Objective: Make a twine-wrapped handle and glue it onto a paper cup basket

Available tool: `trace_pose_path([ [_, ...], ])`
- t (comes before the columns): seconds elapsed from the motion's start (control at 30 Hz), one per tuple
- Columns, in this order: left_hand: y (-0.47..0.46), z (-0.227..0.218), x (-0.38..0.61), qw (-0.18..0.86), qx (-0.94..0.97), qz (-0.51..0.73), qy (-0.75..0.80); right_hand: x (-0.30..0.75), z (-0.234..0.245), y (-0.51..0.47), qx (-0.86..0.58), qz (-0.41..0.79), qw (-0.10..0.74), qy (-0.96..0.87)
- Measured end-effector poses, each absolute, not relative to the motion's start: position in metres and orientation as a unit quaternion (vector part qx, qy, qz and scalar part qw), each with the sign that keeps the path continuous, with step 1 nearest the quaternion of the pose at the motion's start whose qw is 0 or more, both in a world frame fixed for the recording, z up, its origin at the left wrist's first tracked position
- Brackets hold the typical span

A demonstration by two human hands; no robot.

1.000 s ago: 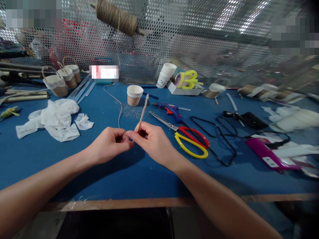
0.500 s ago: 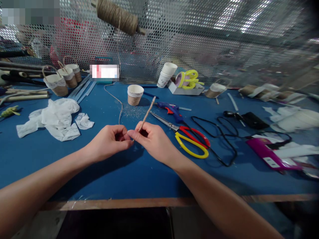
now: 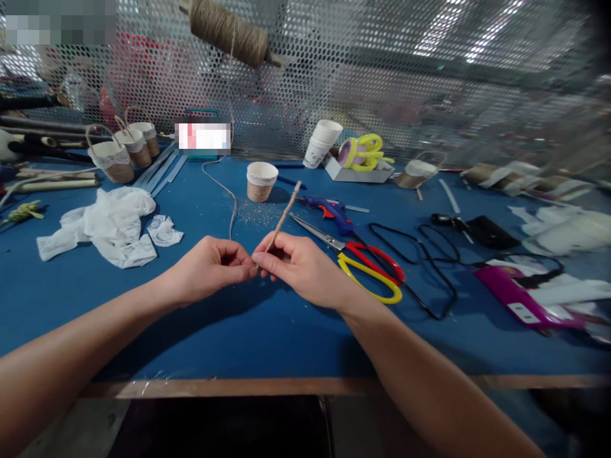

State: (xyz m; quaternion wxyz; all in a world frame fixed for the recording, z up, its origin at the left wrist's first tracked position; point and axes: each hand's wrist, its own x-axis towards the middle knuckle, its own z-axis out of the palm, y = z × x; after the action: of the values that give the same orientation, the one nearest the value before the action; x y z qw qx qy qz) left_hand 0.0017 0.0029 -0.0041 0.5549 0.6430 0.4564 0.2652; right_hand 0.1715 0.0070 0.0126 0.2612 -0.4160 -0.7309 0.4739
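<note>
My right hand (image 3: 300, 267) pinches the lower end of a thin twine-wrapped stick (image 3: 285, 214) that slants up and to the right above the blue table (image 3: 267, 331). My left hand (image 3: 210, 267) is closed beside it, fingertips meeting the right hand's at the stick's base. A strand of jute twine (image 3: 228, 191) runs from my left hand back across the table and up to a twine spool (image 3: 229, 32) hanging on the mesh wall. What the left fingers grip is mostly hidden; it appears to be that strand.
Red-and-yellow scissors (image 3: 367, 267) and a blue glue gun (image 3: 329, 210) lie right of my hands, with black cable (image 3: 429, 280). A paper cup (image 3: 261, 181) stands behind. White lace scraps (image 3: 109, 222) and small handled cup baskets (image 3: 112, 159) sit at left.
The stick has tilted further to the right in my right hand. Both hands stay together at its base, shifted only slightly.
</note>
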Motion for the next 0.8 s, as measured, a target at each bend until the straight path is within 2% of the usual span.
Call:
trace_pose_path([
  [0.27,0.0044,0.0049,-0.0051,0.561,0.664,0.235,0.435,0.1759,0.0131,0.0114,-0.439,0.467,0.29,-0.711],
  [0.8,0.0041,0.0036,-0.0058,0.547,0.677,0.231,0.434,0.1746,0.0139,0.0096,-0.476,0.39,0.274,-0.74],
])
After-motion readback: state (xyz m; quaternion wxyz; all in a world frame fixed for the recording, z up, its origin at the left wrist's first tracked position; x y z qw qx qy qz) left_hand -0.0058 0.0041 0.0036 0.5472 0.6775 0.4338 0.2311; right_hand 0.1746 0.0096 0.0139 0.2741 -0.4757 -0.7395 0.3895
